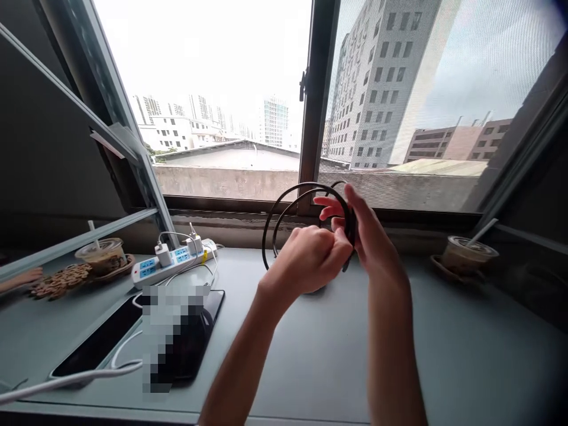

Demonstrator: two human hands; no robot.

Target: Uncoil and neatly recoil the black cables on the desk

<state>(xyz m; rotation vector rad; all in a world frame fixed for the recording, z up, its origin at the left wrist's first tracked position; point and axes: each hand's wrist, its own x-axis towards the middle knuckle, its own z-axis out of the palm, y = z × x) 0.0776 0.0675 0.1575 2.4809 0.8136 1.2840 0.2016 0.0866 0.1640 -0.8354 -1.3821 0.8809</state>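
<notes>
A thin black cable (265,228) hangs in loose round loops above the table, between my two hands. My left hand (313,254) is closed in a fist against the loops, its fingers wrapped round the cable. Facing it, my right hand (361,228) holds the bundled side of the coil against its palm, thumb raised and a few fingertips showing past the loops. Parts of the cable and the fingers' exact grip are hidden behind my left fist. A small dark thing (317,290) shows on the table below my left hand.
A power strip (175,260) with white chargers lies at left, beside a dark tablet (208,319) and another dark-screened device (100,337). White cables cross them. Lidded drink cups stand left (103,254) and right (469,251). Another person's hand (22,279) shows far left. A window stands behind.
</notes>
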